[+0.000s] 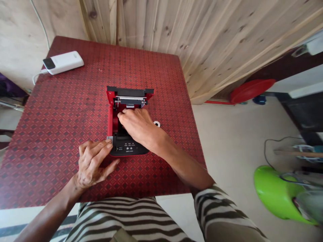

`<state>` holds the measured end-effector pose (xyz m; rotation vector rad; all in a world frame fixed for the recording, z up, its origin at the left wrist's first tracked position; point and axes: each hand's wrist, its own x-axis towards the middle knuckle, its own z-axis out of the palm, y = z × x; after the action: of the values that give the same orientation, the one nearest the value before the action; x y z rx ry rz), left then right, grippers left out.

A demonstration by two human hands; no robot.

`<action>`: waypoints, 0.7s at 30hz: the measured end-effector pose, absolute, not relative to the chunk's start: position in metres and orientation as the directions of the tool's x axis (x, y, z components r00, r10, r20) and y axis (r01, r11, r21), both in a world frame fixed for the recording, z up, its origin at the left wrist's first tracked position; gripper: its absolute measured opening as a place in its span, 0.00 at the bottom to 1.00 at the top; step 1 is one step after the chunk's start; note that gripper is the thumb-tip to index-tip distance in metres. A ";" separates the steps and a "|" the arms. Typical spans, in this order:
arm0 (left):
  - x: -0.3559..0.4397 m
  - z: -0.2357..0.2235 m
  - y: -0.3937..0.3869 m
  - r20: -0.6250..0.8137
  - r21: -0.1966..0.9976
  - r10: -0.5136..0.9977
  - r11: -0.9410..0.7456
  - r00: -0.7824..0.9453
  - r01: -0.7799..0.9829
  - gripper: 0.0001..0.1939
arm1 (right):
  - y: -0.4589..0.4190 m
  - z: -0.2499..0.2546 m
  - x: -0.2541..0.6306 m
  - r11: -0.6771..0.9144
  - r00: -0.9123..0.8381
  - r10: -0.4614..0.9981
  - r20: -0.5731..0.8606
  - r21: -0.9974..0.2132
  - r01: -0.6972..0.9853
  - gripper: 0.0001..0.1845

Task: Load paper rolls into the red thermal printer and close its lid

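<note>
Head view: right hand (138, 123) reaches into open printer (130, 147).

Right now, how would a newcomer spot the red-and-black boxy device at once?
On the red patterned table, the right hand reaches into a red-and-black boxy device; the left hand rests at its near left corner. Its raised lid and black labelled panel distinguish it from the white oblong gadget and small white ring.

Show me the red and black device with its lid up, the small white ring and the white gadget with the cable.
Red and black device (129, 148), head view: its black front panel.
Small white ring (156, 121), head view: its upper rim.
White gadget (66, 63), head view: middle of its top face.
</note>
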<state>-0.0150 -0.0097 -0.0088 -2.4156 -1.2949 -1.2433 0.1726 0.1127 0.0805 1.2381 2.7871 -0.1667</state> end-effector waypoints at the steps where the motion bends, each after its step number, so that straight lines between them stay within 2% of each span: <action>1: -0.015 -0.009 -0.010 0.716 0.250 0.634 -0.624 0.292 0.740 0.42 | 0.113 0.081 0.173 0.670 -0.672 0.731 -0.116 -0.061 0.740 0.14; 5: -0.016 -0.010 -0.010 0.713 0.265 0.630 -0.649 0.309 0.713 0.44 | 0.103 0.091 0.182 0.662 -0.664 0.747 -0.035 -0.063 0.747 0.11; 7: -0.017 -0.012 -0.010 0.701 0.278 0.643 -0.646 0.310 0.711 0.45 | 0.093 0.100 0.192 0.647 -0.644 0.762 0.061 -0.110 0.755 0.10; 9: -0.017 -0.013 -0.009 0.690 0.289 0.658 -0.632 0.300 0.719 0.44 | 0.081 0.110 0.209 0.618 -0.584 0.786 0.203 -0.248 0.746 0.08; 12: -0.017 -0.013 -0.009 0.683 0.296 0.666 -0.627 0.300 0.721 0.43 | 0.061 0.115 0.246 0.538 -0.441 0.841 0.315 -0.581 0.611 0.10; 14: -0.016 -0.011 -0.008 0.684 0.288 0.664 -0.627 0.303 0.724 0.43 | 0.048 0.105 0.273 0.431 -0.338 0.895 0.290 -0.755 0.495 0.13; 16: -0.015 -0.010 -0.007 0.687 0.274 0.662 -0.620 0.301 0.735 0.42 | 0.035 0.086 0.294 0.305 -0.216 0.948 0.233 -0.857 0.416 0.15; 18: -0.014 -0.010 -0.006 0.683 0.262 0.665 -0.609 0.301 0.749 0.42 | 0.023 0.059 0.306 0.183 -0.116 0.982 0.152 -0.919 0.350 0.15; 21: -0.013 -0.010 -0.006 0.678 0.248 0.670 -0.596 0.303 0.764 0.42 | 0.013 0.020 0.305 0.059 -0.065 0.997 0.042 -0.952 0.300 0.14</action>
<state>-0.0126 -0.0056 -0.0104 -2.4361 -1.3473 -1.1725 0.3054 0.0126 0.0199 2.3867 2.6267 -1.8429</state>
